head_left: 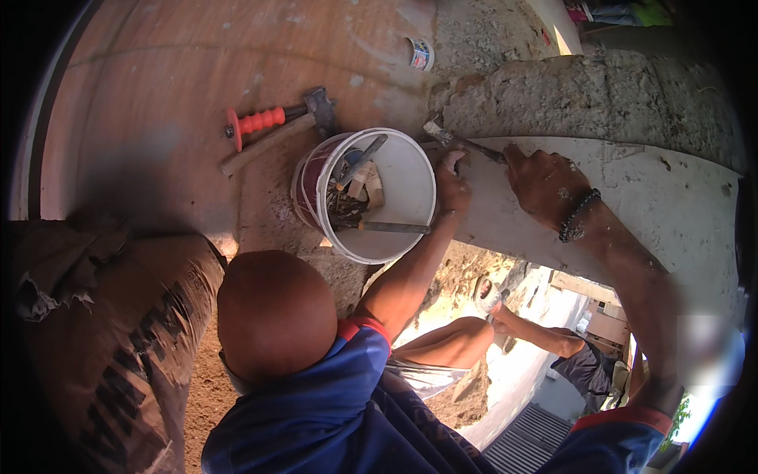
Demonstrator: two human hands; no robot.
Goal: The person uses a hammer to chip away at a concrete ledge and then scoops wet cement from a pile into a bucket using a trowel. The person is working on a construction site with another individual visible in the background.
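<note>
My right hand [546, 186], with a dark beaded bracelet at the wrist, is closed round the dark handle of a narrow hand tool [478, 148]. The tool's far end is pale and crusted; its exact kind is unclear. My left hand [453, 189] is closed just below that end, between the tool and the bucket, its thumb raised. What it grips, if anything, is hidden. Left of it a white bucket [410, 186] tilts toward me, holding a stick-like tool, wooden pieces, a bar and dark debris. Under my right hand lies a pale grey board [632, 186].
Beyond the bucket lie a hammer [320, 110] with a wooden handle and a chisel [260, 121] with a red grip. A small white cup [421, 54] lies farther off. Rough concrete [576, 95] runs behind the board. A brown paper sack [134, 347] sits at the left. A person's leg [545, 332] shows lower right.
</note>
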